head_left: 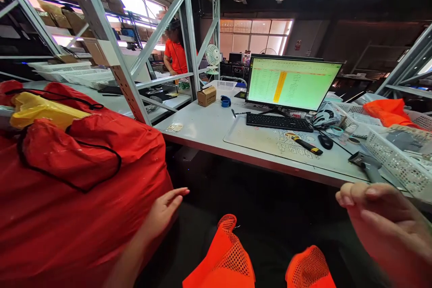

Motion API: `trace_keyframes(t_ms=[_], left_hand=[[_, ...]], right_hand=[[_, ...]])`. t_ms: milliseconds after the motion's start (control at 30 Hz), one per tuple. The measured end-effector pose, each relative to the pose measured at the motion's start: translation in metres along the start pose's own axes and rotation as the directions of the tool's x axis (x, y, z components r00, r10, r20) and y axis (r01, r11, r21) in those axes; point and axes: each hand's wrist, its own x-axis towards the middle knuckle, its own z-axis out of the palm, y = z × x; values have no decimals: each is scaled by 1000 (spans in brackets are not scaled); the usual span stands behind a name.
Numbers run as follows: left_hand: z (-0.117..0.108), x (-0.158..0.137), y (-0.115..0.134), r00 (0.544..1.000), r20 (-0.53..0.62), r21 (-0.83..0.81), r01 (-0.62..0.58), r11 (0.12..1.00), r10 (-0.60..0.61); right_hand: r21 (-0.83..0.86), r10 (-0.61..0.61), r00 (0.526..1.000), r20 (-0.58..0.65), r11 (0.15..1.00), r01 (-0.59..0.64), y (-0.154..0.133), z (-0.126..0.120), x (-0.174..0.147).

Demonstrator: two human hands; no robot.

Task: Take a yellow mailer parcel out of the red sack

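Both empty: left hand (pixel 165 209) flat against red bag (pixel 81 198), right hand (pixel 384 225) loosely curled below table edge (pixel 256 158).

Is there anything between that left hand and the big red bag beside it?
Nothing visible. The left hand is open, its fingers lying right along the side of the big red bag, with no object between them. The right hand is far off on the other side, near the desk edge.
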Motion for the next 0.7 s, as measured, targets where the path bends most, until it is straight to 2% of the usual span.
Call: trace_keyframes(t_ms=[100, 133, 200, 233, 300, 333, 367, 433, 533, 700], left_hand=[[64, 9, 6, 993, 116, -135, 32, 990, -17], [84, 9, 11, 993, 108, -141, 52, 989, -37], [120, 5, 24, 977, 202, -202, -34, 979, 76], [137, 1, 33, 959, 270, -214, -33, 976, 91], [165, -9, 50, 912, 402, -330, 57, 942, 86], [177, -13, 57, 881, 448, -333, 6, 943, 153], [188, -18, 63, 850, 481, -355, -37, 934, 216], [203, -25, 69, 821, 467, -420, -123, 899, 330], [214, -29, 62, 822, 419, -459, -174, 871, 386], [220, -31, 43, 806, 398, -460, -239, 855, 439]], right_hand=[[146, 23, 1000, 7, 989, -24, 39, 12, -20], [173, 33, 999, -7, 984, -31, 55, 19, -29], [243, 115, 993, -25, 964, -105, 86, 37, -50], [266, 148, 989, 7, 953, -144, 102, 46, -62], [283, 233, 963, 139, 922, -264, 130, 65, -87], [273, 256, 945, 205, 912, -307, 142, 71, -100], [269, 283, 922, 265, 896, -353, 152, 76, -112], [306, 299, 898, 323, 865, -398, 168, 79, -131], [360, 312, 887, 339, 828, -429, 182, 73, -150], [409, 346, 875, 340, 783, -468, 193, 67, -165]])
